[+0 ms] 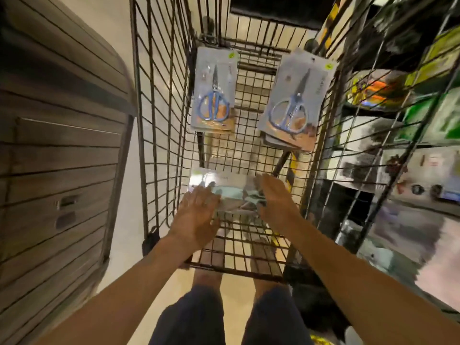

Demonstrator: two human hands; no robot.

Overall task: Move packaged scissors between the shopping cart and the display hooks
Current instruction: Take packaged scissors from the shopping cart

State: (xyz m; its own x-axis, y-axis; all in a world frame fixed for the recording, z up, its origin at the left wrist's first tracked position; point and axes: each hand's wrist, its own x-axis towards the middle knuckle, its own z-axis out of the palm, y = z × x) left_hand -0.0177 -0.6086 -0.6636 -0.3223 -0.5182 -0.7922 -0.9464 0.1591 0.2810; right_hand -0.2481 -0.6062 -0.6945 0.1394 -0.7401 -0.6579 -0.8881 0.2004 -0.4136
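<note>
Pale shop floor shows under the wire shopping cart (159, 115); my left hand (196, 215) and right hand (273, 197), fingers straight and loose, rest on a stack of scissor packages (224, 188) lying on its bottom; two more packs (214, 90) (293, 100) lean at the far end.

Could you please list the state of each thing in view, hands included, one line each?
Left hand: fingers straight, resting on the near package.
Right hand: fingers straight, at the near package's right end.
Near package: flat on the cart floor.
Left scissors pack: leaning, sealed.
Right scissors pack: tilted, sealed.
Cart: stationary.
</note>
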